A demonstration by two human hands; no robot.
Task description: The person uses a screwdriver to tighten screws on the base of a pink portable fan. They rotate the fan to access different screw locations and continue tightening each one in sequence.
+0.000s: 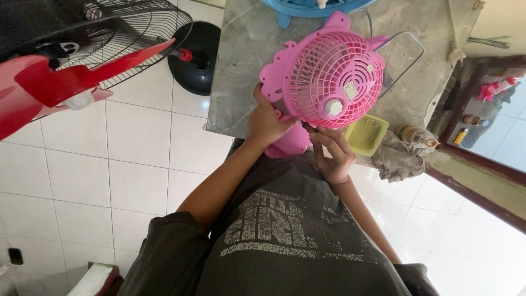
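a small pink fan (329, 79) stands at the near edge of a grey marbled table (241, 66), just above both hands. its round front guard is a pink plastic grille of fine ribs fanning out from the middle, with a white round cap low on the grille and a small pale label beside it. the rim behind the grille has scalloped, petal-like bumps, and a thin metal wire stand (408, 55) loops out on the far side from the fingers. a pink base part (287, 143) hangs below the grille, between the two hands.

the left hand (267, 121) wraps the lower left rim of the fan, fingers curled and pressed together against the plastic, thumb up along the scalloped edge. the right hand (331, 153) sits just below the grille's bottom edge, its fingers bunched and pinching a small dark tool tip (308, 127) that points at the spot where grille meets base; what kind of tool it is cannot be told.

just right of the right hand's fingers lies a yellow-green square tray (367, 134), with a crumpled grey cloth (400, 156) and a bottle (416, 134) beyond it. well to the left of the left hand, over white floor tiles, stand a red fan blade (60, 82) and a black wire guard (137, 33).
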